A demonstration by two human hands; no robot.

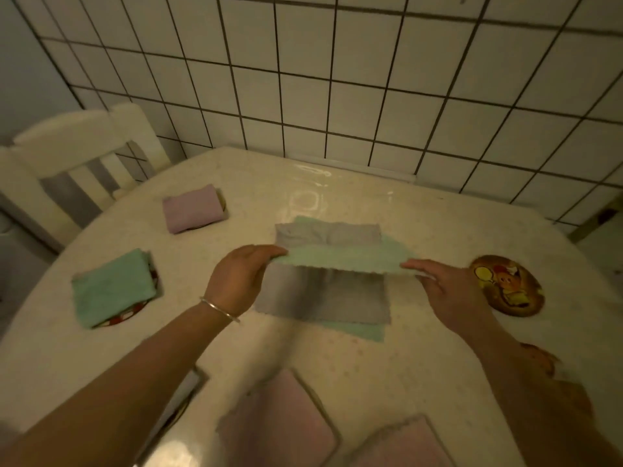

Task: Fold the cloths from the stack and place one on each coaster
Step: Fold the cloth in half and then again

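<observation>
A green cloth is stretched between my two hands above the stack. My left hand pinches its left edge and my right hand pinches its right edge. Beneath it lies the stack, with a grey cloth on top and another green cloth showing below. A folded pink cloth covers a coaster at the back left. A folded green cloth rests on a red-patterned coaster at the left. A round brown picture coaster lies bare at the right.
The cream table stands against a white tiled wall. A white chair is at the far left. Pink cloths lie near the front edge, and a shiny flat object sits under my left forearm.
</observation>
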